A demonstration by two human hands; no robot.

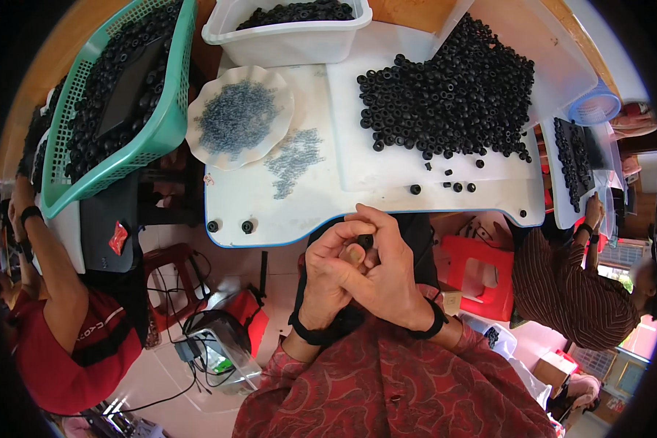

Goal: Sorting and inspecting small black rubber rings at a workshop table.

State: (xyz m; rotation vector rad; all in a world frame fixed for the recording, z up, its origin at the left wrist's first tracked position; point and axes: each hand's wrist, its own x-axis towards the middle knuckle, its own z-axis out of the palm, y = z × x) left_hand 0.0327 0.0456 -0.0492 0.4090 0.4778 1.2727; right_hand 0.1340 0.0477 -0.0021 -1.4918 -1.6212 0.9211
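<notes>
My left hand (327,276) and my right hand (393,271) meet in front of my body, just off the near edge of the white table. Their fingers are closed together around a small round black part (365,240), which is partly covered by them. On the table at the right lies a big heap of black ring-shaped parts (449,91). Left of it, small bluish-clear pieces (295,157) are spread on the tabletop, and more fill a white scalloped plate (284,102). Single black parts lie near the front edge.
A white tub (292,44) of black parts stands at the back, and a green basket (117,169) of black parts at the left. A clear plastic bin (562,69) leans beside the heap. People work on both sides. A red stool (482,274) stands below the table.
</notes>
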